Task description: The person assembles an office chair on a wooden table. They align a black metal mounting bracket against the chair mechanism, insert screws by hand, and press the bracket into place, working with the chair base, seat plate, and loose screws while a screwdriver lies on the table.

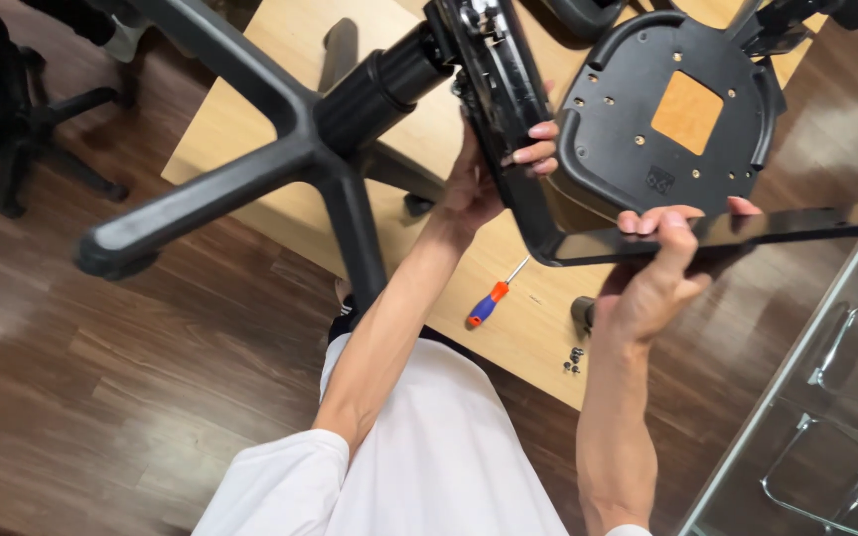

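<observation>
I hold up an office chair base [280, 149], a black five-arm star with a black gas cylinder [384, 87] joined to a black metal seat mechanism plate [503, 89]. My left hand [494, 169] grips that plate from below, fingers curled over its edge. My right hand [662, 268] grips the long black L-shaped bracket [747, 233] that runs off to the right. Behind them a black plastic seat underside [667, 109] lies on a light wooden board [250, 119].
An orange and blue screwdriver [494, 298] and several small black screws [573, 359] lie on the board near its front edge. Dark wood floor surrounds it. Another black chair base [22, 149] stands at far left. A glass panel with metal frames [826, 397] is at right.
</observation>
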